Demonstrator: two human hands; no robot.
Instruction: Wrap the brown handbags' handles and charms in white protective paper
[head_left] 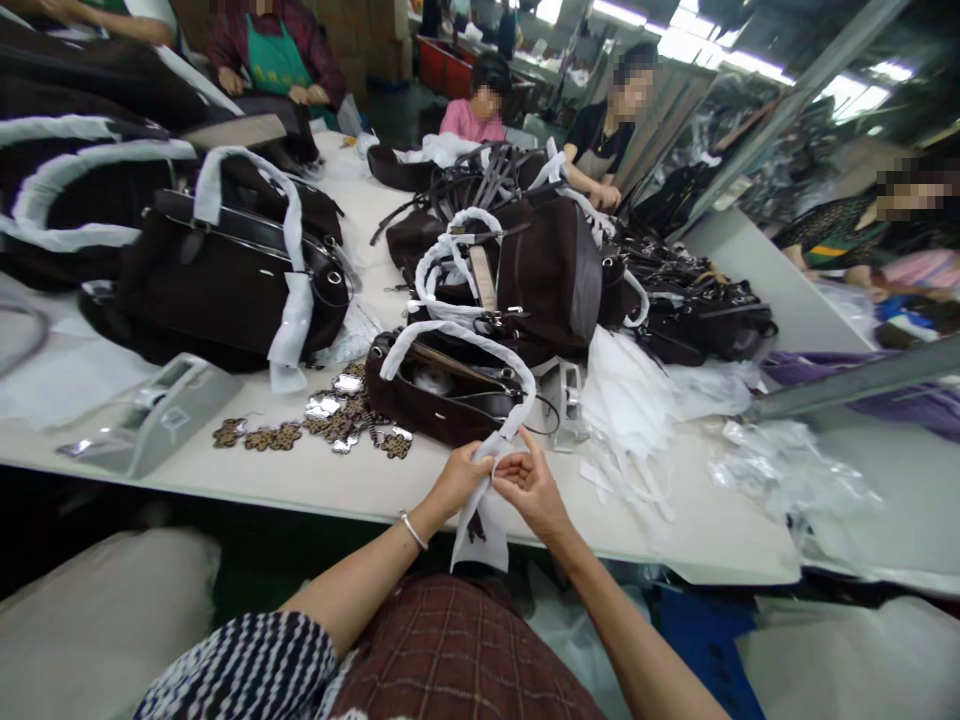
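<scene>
My left hand (459, 478) and my right hand (534, 485) meet at the table's near edge, both pinching a strip of white wrapping paper (480, 520) that hangs down over my lap. The strip runs up around the handle of a dark brown handbag (442, 395) lying just beyond my hands. A silver bracelet sits on my left wrist.
Several more brown bags with white-wrapped handles (225, 270) crowd the white table (262, 475). A grey tape dispenser (161, 415) stands at the left, metal charms (337, 415) lie beside it. Loose white paper and plastic (787, 480) lie at the right. Other people sit at the far side.
</scene>
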